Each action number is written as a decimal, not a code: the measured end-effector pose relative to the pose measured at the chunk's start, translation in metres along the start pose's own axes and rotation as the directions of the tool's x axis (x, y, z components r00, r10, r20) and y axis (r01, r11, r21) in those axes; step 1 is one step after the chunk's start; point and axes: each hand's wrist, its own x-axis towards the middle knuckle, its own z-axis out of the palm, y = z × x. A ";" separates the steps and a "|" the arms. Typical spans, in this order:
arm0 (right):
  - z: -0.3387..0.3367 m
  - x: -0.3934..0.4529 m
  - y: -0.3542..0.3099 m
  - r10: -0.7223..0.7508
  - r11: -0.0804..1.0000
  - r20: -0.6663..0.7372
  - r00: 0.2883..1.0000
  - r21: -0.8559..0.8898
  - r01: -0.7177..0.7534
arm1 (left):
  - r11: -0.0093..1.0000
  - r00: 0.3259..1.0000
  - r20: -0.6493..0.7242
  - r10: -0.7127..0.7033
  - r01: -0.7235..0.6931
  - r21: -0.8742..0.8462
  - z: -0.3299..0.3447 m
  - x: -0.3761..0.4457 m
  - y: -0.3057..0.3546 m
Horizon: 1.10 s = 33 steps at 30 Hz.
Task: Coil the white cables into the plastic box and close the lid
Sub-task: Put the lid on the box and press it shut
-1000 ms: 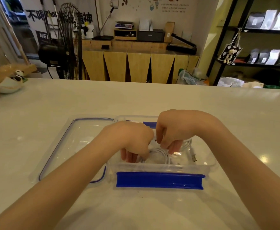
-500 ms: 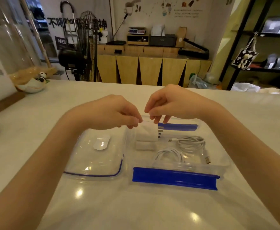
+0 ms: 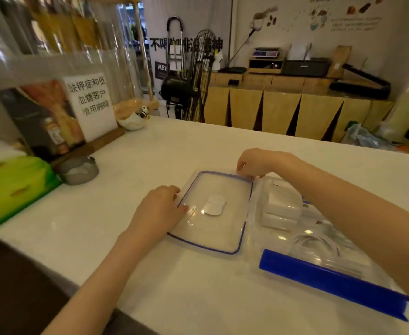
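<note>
The clear plastic box [image 3: 255,221] stands open on the white counter, with a blue clip [image 3: 329,284] along its near side. Inside lie coiled white cables [image 3: 317,245] and white chargers [image 3: 282,204]. The clear lid [image 3: 213,228], edged with a blue seal, lies flat to the left of the box. My left hand [image 3: 160,209] grips the lid's left edge. At the lid's far right corner my right hand [image 3: 254,163] pinches the rim, with its forearm stretched over the box.
A green tissue pack [image 3: 12,187] and a grey dish [image 3: 79,169] sit at the left. Behind them a sign stand [image 3: 89,105] and a small ceramic figure [image 3: 133,119] line the counter's far left. Bare counter lies beyond the box.
Both hands left the box and its cables, rose above it, then moved left onto the lid. The view swung left.
</note>
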 end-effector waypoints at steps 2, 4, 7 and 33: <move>0.003 0.003 -0.003 -0.007 0.998 -0.043 0.999 -0.055 0.005 | 1.000 1.000 -0.027 -0.006 0.005 -0.031 0.001 0.001 -0.003; 0.002 0.004 -0.005 -0.002 0.998 -0.097 0.995 -0.065 -0.004 | 0.997 0.999 -0.049 -0.006 0.002 -0.073 0.002 0.002 -0.004; -0.004 0.003 -0.005 -0.053 0.993 -0.245 0.968 -0.111 0.026 | 0.982 0.996 -0.081 -0.031 0.015 -0.191 0.000 0.008 -0.003; 0.005 -0.201 0.073 0.523 0.566 -0.659 0.541 0.743 0.358 | 0.532 0.623 -0.171 0.763 -0.756 -0.381 -0.001 -0.029 0.109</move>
